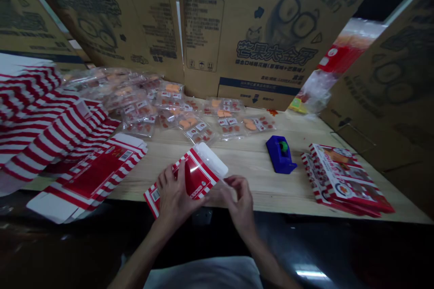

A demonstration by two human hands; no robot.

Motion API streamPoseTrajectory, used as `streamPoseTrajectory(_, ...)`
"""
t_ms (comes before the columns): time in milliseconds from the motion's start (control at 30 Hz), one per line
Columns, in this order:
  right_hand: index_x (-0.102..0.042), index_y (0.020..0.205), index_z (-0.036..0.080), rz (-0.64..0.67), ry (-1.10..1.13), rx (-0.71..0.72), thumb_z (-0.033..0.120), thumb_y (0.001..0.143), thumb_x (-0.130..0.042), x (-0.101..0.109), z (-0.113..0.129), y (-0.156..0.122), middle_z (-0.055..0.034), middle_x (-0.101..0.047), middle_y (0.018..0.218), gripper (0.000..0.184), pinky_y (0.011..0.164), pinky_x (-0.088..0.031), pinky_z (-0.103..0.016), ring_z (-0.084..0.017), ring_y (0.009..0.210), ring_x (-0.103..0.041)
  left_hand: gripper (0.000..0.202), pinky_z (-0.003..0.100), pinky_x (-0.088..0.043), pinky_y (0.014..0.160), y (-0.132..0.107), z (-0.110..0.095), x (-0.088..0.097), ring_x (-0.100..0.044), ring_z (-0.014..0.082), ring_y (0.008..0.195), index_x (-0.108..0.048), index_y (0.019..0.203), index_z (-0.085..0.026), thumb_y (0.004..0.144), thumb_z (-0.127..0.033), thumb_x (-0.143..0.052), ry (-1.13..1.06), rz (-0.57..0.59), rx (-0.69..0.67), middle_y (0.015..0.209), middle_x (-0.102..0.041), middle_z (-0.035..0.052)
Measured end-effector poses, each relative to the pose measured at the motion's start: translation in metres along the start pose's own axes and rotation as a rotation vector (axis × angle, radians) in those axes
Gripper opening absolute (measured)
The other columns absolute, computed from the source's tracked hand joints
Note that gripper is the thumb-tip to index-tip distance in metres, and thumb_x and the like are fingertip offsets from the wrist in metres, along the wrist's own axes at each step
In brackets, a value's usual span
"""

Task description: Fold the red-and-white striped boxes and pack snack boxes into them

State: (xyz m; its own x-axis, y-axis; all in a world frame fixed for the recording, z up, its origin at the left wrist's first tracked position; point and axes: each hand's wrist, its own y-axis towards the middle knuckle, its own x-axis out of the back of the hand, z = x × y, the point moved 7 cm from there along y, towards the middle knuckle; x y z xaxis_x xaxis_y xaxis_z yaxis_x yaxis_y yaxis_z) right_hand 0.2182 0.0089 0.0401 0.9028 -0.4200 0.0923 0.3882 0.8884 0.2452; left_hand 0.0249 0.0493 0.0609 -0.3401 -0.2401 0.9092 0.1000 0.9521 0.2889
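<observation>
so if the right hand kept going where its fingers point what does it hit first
The right hand points up and left, so its fingers would likely meet the glossy white end flap of the flat red-and-white striped cardboard carton first. They may already touch it; depth is unclear here.

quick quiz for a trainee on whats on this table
1. What does the left hand hold? A: a flat red-and-white striped cardboard box. B: a blue plastic tape dispenser. C: a brown corrugated carton.
2. True or false: the stack of printed red-and-white cardboard boxes lies to the right of the left hand on the light wooden table.
3. Fill in the blank: the clear plastic packets behind the striped box hold ____ pieces.

Key: 1 A; 2 true; 3 orange.
</observation>
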Motion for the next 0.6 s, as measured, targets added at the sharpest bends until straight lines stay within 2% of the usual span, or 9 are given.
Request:
streamPoseTrajectory(100,-0.042,0.083,0.024,0.055,0.14,-0.165,0.034,0.075,-0.074,-0.01,-0.011,-0.021,0.003,-0.056,0.076,0.035,0.061,-0.049,-0.025,-0.014,0.067,-0.058,0.126,0.061,-0.035,0.097,-0.016,-0.005,0.008,-0.04,0.0443,0.115,-0.028,0.146,-0.01,0.046,-0.069,-0.077,-0.113,-0.022,-0.001,0.129,-0.039,0.0235)
streamPoseTrajectory(167,-0.042,0.085,0.025,0.031,0.24,-0.237,0.035,0.077,-0.073,-0.008,-0.017,-0.023,0.0037,-0.059,0.075,0.034,0.057,-0.049,-0.024,-0.013,0.064,-0.058,0.122,0.06,-0.038,0.096,-0.027,-0.003,0.006,-0.043,0.0413,0.115,-0.027,0.147,-0.015,0.049,-0.063,-0.08,-0.267,0.016,-0.008,0.125,-0.043,0.0199)
streamPoseTrajectory(300,-0.043,0.1,0.028,0.191,0.401,-0.342,0.033,0.078,-0.074,-0.003,-0.024,-0.014,-0.0009,-0.07,0.095,0.038,0.068,-0.055,-0.03,-0.018,0.077,-0.067,0.084,0.049,-0.045,0.098,-0.039,0.016,-0.006,-0.052,0.0311,0.117,-0.031,0.146,-0.023,0.074,-0.042,-0.07,-0.754,0.161,0.08,0.129,-0.048,0.0136)
streamPoseTrajectory(367,-0.044,0.111,0.029,0.282,0.4,-0.384,0.033,0.078,-0.074,0.001,-0.028,-0.016,-0.0024,-0.072,0.098,0.045,0.072,-0.056,-0.035,-0.021,0.08,-0.069,0.075,0.045,-0.049,0.096,-0.045,0.021,-0.017,-0.058,0.0282,0.115,-0.03,0.147,-0.023,0.081,-0.037,-0.064,-1.06,0.286,0.161,0.131,-0.053,0.0134)
streamPoseTrajectory(467,-0.044,0.129,0.029,0.333,0.325,-0.425,0.035,0.078,-0.073,0.008,-0.037,-0.028,-0.0062,-0.072,0.105,0.059,0.079,-0.057,-0.041,-0.025,0.091,-0.069,0.077,0.042,-0.053,0.091,-0.057,0.022,-0.033,-0.064,0.0272,0.106,-0.027,0.148,-0.021,0.083,-0.037,-0.064,-1.356,0.428,0.281,0.123,-0.063,0.0126)
streamPoseTrajectory(533,-0.047,0.134,0.027,0.332,0.269,-0.42,0.038,0.08,-0.071,0.011,-0.043,-0.035,-0.0079,-0.07,0.113,0.061,0.087,-0.055,-0.045,-0.026,0.099,-0.067,0.078,0.042,-0.053,0.091,-0.065,0.024,-0.041,-0.065,0.0271,0.106,-0.029,0.147,-0.021,0.08,-0.036,-0.068,-1.423,0.456,0.316,0.12,-0.065,0.012)
streamPoseTrajectory(600,-0.053,0.133,0.026,0.339,0.195,-0.392,0.04,0.082,-0.068,0.012,-0.05,-0.041,-0.0075,-0.068,0.119,0.055,0.092,-0.052,-0.044,-0.026,0.105,-0.064,0.075,0.042,-0.052,0.093,-0.071,0.027,-0.049,-0.064,0.0265,0.108,-0.033,0.143,-0.022,0.078,-0.033,-0.07,-1.463,0.486,0.308,0.123,-0.062,0.012)
